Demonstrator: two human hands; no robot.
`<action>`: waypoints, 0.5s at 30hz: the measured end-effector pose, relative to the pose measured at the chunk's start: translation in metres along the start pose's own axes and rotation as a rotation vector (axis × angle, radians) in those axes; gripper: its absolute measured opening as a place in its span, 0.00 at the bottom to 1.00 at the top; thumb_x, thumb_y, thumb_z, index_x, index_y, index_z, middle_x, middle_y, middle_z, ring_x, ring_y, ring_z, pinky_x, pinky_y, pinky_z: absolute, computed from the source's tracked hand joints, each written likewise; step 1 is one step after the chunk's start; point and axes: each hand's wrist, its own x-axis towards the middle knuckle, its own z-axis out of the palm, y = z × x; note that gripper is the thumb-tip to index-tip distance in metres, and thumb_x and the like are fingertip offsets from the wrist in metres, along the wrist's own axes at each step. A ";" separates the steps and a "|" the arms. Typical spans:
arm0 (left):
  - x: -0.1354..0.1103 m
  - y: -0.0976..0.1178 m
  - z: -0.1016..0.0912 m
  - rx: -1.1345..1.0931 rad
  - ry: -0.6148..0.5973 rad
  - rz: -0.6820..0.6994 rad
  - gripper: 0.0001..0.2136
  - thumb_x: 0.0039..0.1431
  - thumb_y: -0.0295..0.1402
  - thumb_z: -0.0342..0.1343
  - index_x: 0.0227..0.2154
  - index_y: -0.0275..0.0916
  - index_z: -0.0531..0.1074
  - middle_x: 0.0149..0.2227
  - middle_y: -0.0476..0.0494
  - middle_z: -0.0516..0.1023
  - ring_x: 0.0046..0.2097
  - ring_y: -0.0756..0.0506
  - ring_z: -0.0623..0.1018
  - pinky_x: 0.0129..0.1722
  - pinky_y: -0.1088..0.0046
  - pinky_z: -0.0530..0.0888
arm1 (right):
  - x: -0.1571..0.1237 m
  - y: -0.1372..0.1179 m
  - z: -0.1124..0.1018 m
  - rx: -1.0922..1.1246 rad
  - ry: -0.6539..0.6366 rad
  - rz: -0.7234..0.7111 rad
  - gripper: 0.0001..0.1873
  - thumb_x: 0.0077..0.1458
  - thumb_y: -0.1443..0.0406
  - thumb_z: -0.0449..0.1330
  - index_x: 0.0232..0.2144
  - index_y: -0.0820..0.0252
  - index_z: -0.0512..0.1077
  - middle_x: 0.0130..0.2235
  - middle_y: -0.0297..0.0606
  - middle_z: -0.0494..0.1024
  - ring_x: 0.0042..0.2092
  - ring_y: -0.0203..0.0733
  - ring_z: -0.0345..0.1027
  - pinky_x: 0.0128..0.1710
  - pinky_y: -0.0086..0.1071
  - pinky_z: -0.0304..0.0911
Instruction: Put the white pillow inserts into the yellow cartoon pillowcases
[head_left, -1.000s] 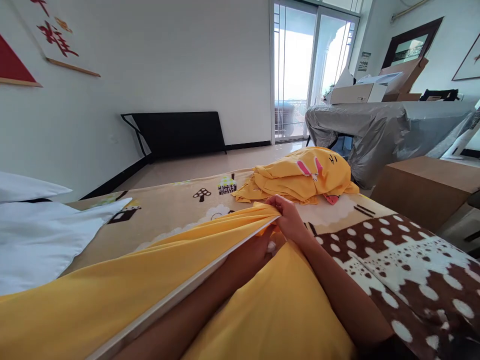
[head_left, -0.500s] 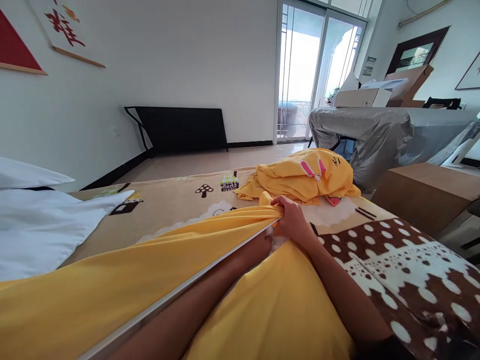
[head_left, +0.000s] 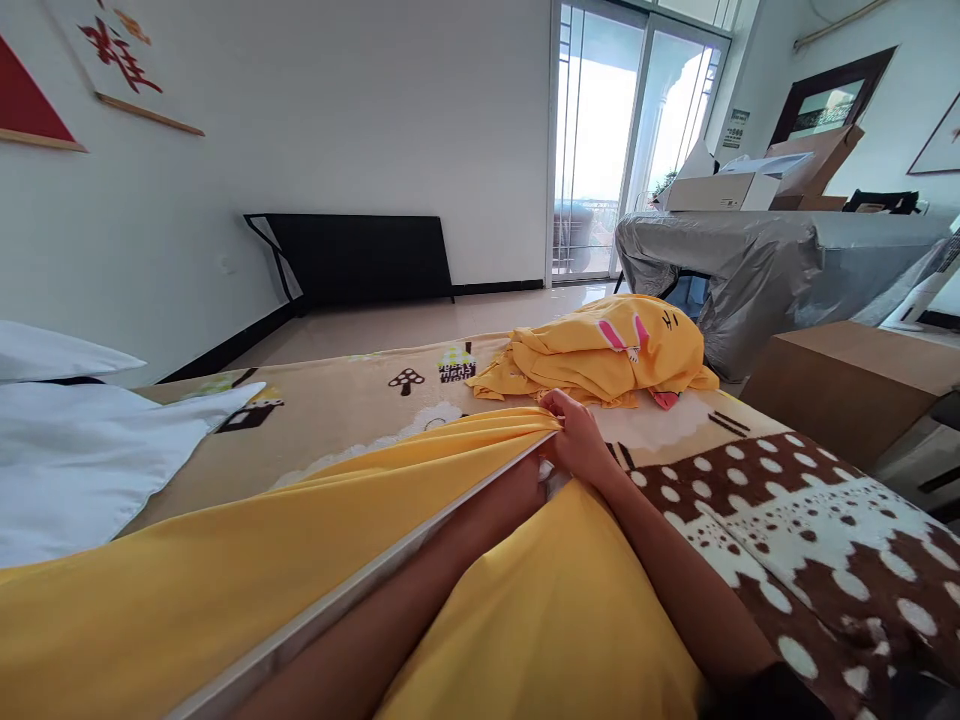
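Note:
A yellow pillowcase (head_left: 247, 560) stretches from the near left toward the middle of the bed. My right hand (head_left: 579, 443) is closed on its far corner, fingers pinching the gathered cloth. My left hand (head_left: 517, 500) reaches inside the open edge of the pillowcase, where a white strip runs along the opening; its fingers are mostly hidden by the cloth. A bit of white filling shows between the two hands. Just beyond them lies a crumpled yellow cover with a cartoon rabbit (head_left: 607, 355).
A patterned brown and beige blanket (head_left: 787, 520) covers the bed. White pillows (head_left: 82, 450) lie at the left. A cardboard box (head_left: 847, 380) stands at the right, with a grey-covered table (head_left: 765, 260) carrying boxes behind it. A black board leans on the far wall.
My hands stay at the pillowcase corner, only nudging it slightly; the view shifted a little.

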 end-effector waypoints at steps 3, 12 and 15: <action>-0.002 0.001 0.002 0.296 -0.082 0.044 0.15 0.56 0.33 0.45 0.43 0.35 0.70 0.39 0.30 0.76 0.42 0.34 0.75 0.47 0.52 0.67 | 0.001 0.004 0.000 -0.072 -0.039 0.034 0.11 0.35 0.72 0.49 0.25 0.59 0.66 0.24 0.29 0.69 0.29 0.35 0.58 0.29 0.25 0.51; -0.014 0.010 -0.007 0.525 -0.154 0.292 0.20 0.52 0.18 0.38 0.45 0.29 0.69 0.33 0.29 0.77 0.33 0.38 0.78 0.37 0.62 0.71 | 0.003 0.003 -0.010 -0.072 -0.090 0.012 0.13 0.37 0.72 0.50 0.29 0.61 0.69 0.28 0.31 0.73 0.31 0.35 0.61 0.31 0.25 0.53; -0.019 0.012 -0.007 0.557 -0.064 0.294 0.21 0.53 0.17 0.37 0.46 0.28 0.69 0.39 0.26 0.76 0.37 0.36 0.78 0.39 0.61 0.71 | 0.003 0.000 -0.020 -0.093 -0.330 0.037 0.08 0.36 0.71 0.53 0.24 0.62 0.68 0.25 0.30 0.70 0.29 0.34 0.59 0.27 0.24 0.51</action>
